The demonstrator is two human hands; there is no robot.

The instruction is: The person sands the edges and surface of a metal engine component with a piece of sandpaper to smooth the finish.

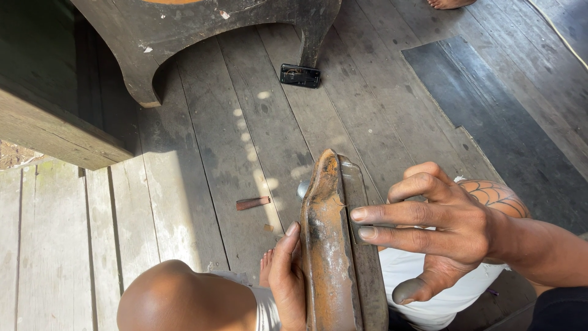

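A long, rusty curved metal part (327,245) stands on edge between my knees, reaching from the bottom of the view toward the floorboards. My left hand (288,276) grips its left side near the bottom, thumb up along the metal. My right hand (435,224) is spread, with two fingertips pressed against the part's right edge and the thumb hanging free. It holds nothing. A small round metal piece (302,189) shows behind the part's upper left side.
I sit on a grey wooden plank floor (233,122). A dark phone (300,75) lies by the leg of a dark wooden table (184,30). A small reddish wood piece (253,203) lies on the boards. Another person's foot (450,3) shows at the top edge.
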